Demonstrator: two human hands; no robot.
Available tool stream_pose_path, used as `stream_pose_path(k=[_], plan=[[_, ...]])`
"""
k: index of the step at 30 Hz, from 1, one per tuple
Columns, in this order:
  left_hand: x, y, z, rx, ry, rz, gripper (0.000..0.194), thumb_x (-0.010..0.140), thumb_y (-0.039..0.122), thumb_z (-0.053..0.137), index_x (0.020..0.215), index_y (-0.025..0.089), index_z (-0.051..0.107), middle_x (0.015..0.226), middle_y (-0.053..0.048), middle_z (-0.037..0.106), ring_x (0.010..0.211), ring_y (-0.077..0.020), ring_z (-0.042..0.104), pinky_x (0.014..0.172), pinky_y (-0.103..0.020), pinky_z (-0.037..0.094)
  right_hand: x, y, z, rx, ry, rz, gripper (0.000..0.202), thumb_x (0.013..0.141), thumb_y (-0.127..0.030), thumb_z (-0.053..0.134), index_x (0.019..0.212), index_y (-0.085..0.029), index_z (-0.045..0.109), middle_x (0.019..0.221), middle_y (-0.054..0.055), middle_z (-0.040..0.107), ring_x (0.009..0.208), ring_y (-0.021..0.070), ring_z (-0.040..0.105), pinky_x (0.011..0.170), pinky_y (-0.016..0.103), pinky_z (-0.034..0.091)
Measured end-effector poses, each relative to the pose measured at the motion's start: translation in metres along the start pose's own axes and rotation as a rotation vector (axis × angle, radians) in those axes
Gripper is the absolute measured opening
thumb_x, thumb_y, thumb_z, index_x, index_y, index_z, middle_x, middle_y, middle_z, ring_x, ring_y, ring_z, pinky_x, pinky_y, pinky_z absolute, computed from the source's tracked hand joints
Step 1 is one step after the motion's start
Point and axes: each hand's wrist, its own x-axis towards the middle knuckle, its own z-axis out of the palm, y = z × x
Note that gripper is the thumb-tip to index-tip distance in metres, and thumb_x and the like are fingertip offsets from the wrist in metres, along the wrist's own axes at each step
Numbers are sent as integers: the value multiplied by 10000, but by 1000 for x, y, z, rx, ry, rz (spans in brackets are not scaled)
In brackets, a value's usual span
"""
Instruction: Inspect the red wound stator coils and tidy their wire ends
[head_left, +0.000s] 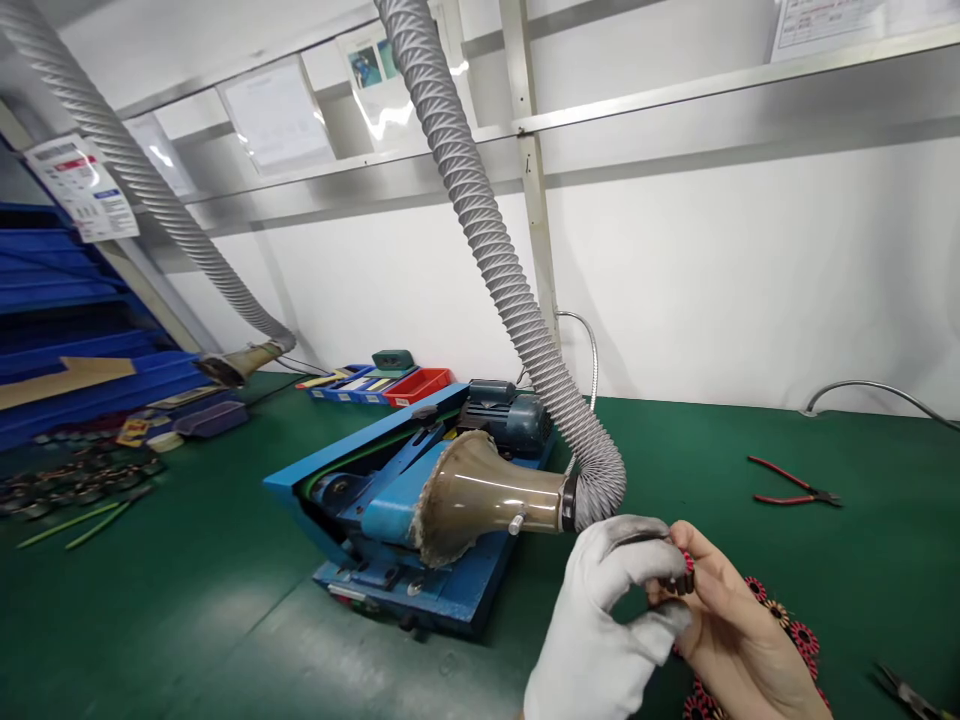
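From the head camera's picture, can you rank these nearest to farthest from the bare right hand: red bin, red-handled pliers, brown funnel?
1. Red-handled pliers: beyond the right hand.
2. Brown funnel: left of the hand.
3. Red bin: farther left, near the wall.

Glove (592, 620) white (smudged dark); held part (684, 580) red, blackish; bench (690, 460) green; machine (397, 505) blue.

Left fingers (641, 564) curled beside right fingers (703, 548)
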Motion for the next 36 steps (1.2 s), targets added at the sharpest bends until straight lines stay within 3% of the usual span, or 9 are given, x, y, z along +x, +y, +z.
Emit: stream_pose_path(k=[5,9,12,15,18,23,29,31,36], plan=[[7,-10,4,-256,109,-95,59,691,165,787,653,199,757,781,-66,740,856,-240,689,806,-321,544,1,-2,9,-14,4,19,278,672,-337,880,838,-236,682,873,25,646,698,168,615,667,286,519],[5,-13,6,-464,247,-324,215,730,354,793,642,171,722,785,-78,764,814,-234,703,846,-354,542,-2,-6,18,-63,6,9,313,596,-349,918,767,-210,696,834,13,605,723,152,565,679,247,482],[4,-10,3,-513,313,-339,304,782,474,722,752,172,735,903,-99,778,895,-245,708,910,-381,529,-5,-8,19,-133,-3,-14,312,608,-374,905,759,-201,695,810,18,605,695,148,544,660,231,460],[6,-6,-5,-477,128,-299,287,700,401,792,879,176,780,1009,-114,771,971,-264,695,956,-379,510,-6,-8,18,-120,23,-5,309,602,-365,911,762,-215,693,812,10,613,716,146,540,663,213,447],[10,-3,-7,-368,-51,-318,144,622,175,798,766,176,809,938,-119,778,904,-260,704,845,-338,553,-5,-6,17,-123,25,20,319,598,-370,914,767,-224,686,804,2,611,745,152,543,667,209,436],[9,-7,3,-435,202,-320,85,599,166,829,564,167,752,746,-96,769,777,-241,706,766,-326,560,-4,-4,15,-233,7,-47,283,644,-396,886,782,-239,696,829,-10,595,811,156,555,722,197,437],[1,-15,-9,-416,406,-270,120,756,293,753,711,182,742,749,-32,735,680,-158,658,660,-256,542,-3,-7,10,-18,-110,39,165,752,-303,830,844,-223,720,870,-1,660,715,118,619,684,198,484],[-1,-10,-14,-377,322,-266,68,686,174,782,748,196,765,829,-44,748,781,-188,689,659,-239,552,0,-5,7,133,-135,77,148,784,-283,810,909,-236,745,911,11,692,745,130,662,694,214,512],[-2,0,-5,-175,-11,-120,676,457,-98,800,990,316,777,1102,-11,731,1037,-213,674,925,-246,517,3,1,3,385,-87,131,282,696,-330,883,937,-226,780,877,31,745,816,170,690,747,264,540]])
